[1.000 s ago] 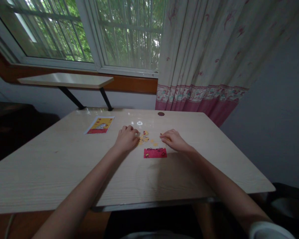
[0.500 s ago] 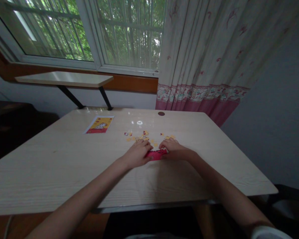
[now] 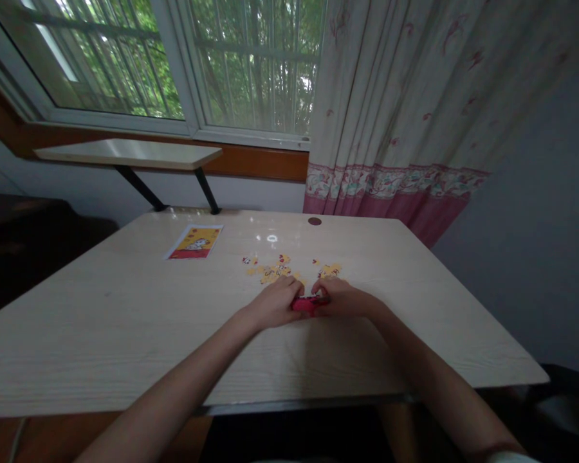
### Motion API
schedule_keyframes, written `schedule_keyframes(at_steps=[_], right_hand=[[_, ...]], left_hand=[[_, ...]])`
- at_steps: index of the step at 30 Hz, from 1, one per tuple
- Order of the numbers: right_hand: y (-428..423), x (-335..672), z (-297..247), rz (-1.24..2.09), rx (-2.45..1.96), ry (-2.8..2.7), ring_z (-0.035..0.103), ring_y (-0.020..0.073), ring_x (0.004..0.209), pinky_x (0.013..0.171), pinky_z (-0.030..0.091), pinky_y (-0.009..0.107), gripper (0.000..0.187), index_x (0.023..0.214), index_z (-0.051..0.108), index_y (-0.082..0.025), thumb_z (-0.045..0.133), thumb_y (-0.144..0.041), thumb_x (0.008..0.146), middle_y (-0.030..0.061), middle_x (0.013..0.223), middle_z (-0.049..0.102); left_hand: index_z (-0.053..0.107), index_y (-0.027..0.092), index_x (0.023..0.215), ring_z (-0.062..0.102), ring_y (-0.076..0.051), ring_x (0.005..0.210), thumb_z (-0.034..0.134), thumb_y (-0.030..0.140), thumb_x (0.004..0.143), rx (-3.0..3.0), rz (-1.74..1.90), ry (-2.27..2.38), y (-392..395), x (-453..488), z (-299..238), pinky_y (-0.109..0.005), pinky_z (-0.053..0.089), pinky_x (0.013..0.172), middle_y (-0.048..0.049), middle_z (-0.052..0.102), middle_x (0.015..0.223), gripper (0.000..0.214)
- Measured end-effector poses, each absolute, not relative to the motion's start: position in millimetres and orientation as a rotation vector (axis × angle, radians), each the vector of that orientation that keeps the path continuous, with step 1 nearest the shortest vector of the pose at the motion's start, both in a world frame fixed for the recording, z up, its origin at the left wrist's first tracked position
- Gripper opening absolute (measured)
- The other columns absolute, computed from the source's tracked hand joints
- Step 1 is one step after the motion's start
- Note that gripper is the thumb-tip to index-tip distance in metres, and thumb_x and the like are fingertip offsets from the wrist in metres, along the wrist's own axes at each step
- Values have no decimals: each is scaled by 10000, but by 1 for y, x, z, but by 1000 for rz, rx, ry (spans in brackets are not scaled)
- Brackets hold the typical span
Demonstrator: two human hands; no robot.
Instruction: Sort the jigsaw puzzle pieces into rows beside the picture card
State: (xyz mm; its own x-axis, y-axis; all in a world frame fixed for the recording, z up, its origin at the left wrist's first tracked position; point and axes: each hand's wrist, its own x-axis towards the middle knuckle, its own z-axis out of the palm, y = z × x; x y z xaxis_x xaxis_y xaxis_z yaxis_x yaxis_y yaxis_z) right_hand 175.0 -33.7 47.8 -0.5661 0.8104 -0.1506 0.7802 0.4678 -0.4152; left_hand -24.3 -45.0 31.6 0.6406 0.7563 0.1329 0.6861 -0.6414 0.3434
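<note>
Both my hands meet over a red strip of joined puzzle pieces (image 3: 305, 305) on the pale wooden table (image 3: 125, 334). My left hand (image 3: 276, 302) curls its fingers onto the strip's left end. My right hand (image 3: 341, 298) closes on its right end, so most of the strip is hidden between them. Just beyond my fingers lie several loose yellow puzzle pieces (image 3: 275, 271), with more yellow pieces (image 3: 330, 269) to the right.
A yellow and red picture card (image 3: 193, 242) lies at the table's far left. A small brown round cap (image 3: 314, 221) sits near the far edge. Behind are a wall shelf (image 3: 125, 154), a window and a pink-bordered curtain (image 3: 390, 128).
Both hands left the scattered yellow pieces, came toward me and closed on the red strip. They have since pressed closer together, covering more of it.
</note>
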Motion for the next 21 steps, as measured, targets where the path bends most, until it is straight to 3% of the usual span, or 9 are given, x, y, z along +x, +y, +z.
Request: schedule_keyframes(at_steps=[3,7,13,17,21], right_hand=[[-33,176,47,710,-1316,-2615,495,169,852,715,359,255,346,928,561,-158,713,-294,649,60,942,556],[-34,179,44,864,-1219,-2551,462,118,702,614,343,222,289,879,515,-166,682,-279,671,8,821,544],[-34,178,38,1129,-1106,-2364,470,91,650,590,352,200,350,963,512,-170,679,-276,674,-19,788,555],[-28,176,27,1223,-1095,-2170,482,86,615,551,349,194,312,953,545,-164,657,-279,685,-19,754,561],[-19,173,20,1288,-1063,-1946,516,93,623,561,387,202,323,908,575,-158,670,-360,675,-14,733,578]], left_hand=[[513,167,794,482,-205,772,633,382,705,2538,413,1159,-45,-24,34,-294,371,659,-52,532,809,262],[487,174,783,475,-172,699,642,377,687,2410,520,1102,-46,-22,34,-264,352,605,-27,535,782,273],[564,175,967,545,-174,727,642,310,693,2257,576,1067,-45,-22,27,-261,387,645,-34,619,848,315],[649,168,817,534,-153,647,586,297,730,2202,595,1121,-41,-24,25,-243,370,596,-15,620,705,168],[641,141,730,467,-110,545,590,349,737,1981,756,1141,-36,-27,26,-207,321,496,10,554,594,214]])
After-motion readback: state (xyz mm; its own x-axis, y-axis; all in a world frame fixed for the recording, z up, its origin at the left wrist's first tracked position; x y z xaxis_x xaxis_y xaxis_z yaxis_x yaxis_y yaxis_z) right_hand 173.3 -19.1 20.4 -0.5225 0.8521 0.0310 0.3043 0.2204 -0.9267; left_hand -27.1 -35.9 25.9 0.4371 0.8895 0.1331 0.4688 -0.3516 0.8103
